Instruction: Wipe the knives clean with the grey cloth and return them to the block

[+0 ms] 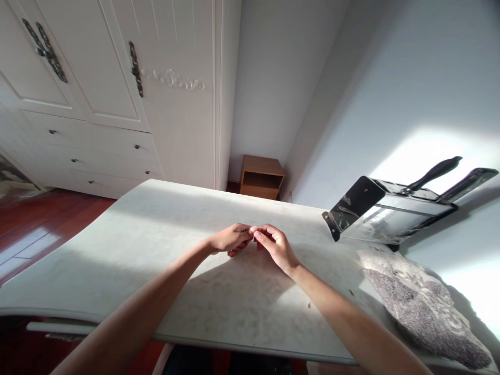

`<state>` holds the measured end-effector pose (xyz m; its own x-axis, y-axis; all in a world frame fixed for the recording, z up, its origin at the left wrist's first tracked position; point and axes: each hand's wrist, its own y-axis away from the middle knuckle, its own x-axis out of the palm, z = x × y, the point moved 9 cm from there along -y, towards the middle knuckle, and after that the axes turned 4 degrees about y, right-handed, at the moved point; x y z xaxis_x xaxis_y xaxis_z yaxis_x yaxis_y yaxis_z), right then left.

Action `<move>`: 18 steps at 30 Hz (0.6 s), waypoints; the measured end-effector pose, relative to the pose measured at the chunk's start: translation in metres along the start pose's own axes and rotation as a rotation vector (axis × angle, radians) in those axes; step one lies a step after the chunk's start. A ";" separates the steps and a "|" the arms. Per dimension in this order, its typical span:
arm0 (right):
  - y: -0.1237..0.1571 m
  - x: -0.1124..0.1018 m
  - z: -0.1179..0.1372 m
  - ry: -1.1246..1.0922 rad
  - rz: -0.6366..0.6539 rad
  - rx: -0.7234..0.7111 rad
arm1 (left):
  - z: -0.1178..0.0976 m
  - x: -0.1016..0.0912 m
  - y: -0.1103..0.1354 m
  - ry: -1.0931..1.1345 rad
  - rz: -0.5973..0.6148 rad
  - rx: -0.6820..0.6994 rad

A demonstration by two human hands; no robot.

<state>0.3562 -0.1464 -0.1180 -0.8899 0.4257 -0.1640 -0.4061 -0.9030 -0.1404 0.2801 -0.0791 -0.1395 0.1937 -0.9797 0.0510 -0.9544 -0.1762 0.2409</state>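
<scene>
Over the middle of the pale tabletop (128, 250), my left hand (232, 238) and my right hand (274, 244) meet at the fingertips. Both are closed in a pinch, thumbs against index fingers. Whatever sits between them, if anything, is too small and covered to make out. Two small brown bits lie near my right forearm: one brown fleck (309, 305) to its left and another brown fleck (351, 292) to its right.
A knife holder (394, 216) with black-handled knives stands at the right, by the wall. In front of it lies a fluffy grey-and-white cloth (422, 307). Beyond the table are a white wardrobe (183, 120) and a small brown cabinet (263, 165).
</scene>
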 end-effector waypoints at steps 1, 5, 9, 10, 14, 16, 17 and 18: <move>0.000 0.000 -0.001 -0.012 0.007 0.006 | 0.000 0.000 0.000 -0.010 0.001 0.004; -0.002 0.002 -0.001 -0.064 0.039 0.012 | -0.001 0.003 0.001 0.003 0.050 0.011; -0.004 0.002 -0.002 -0.093 0.059 0.028 | -0.005 0.003 0.002 -0.041 0.032 0.035; -0.004 0.003 -0.003 -0.102 0.066 0.033 | -0.005 0.003 0.002 -0.058 0.022 0.035; -0.007 0.003 -0.006 -0.136 0.090 0.040 | -0.008 0.003 0.002 -0.093 0.021 0.042; -0.008 0.003 -0.008 -0.138 0.098 0.038 | -0.009 0.001 0.002 -0.107 0.008 0.051; -0.008 0.003 -0.008 -0.136 0.099 0.035 | -0.009 0.000 0.001 -0.112 0.002 0.053; -0.008 0.003 -0.009 -0.136 0.098 0.033 | -0.009 0.000 0.001 -0.112 -0.001 0.052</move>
<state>0.3589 -0.1370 -0.1260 -0.9446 0.3255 -0.0417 -0.3204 -0.9423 -0.0974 0.2806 -0.0784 -0.1308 0.1704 -0.9836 -0.0586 -0.9654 -0.1786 0.1901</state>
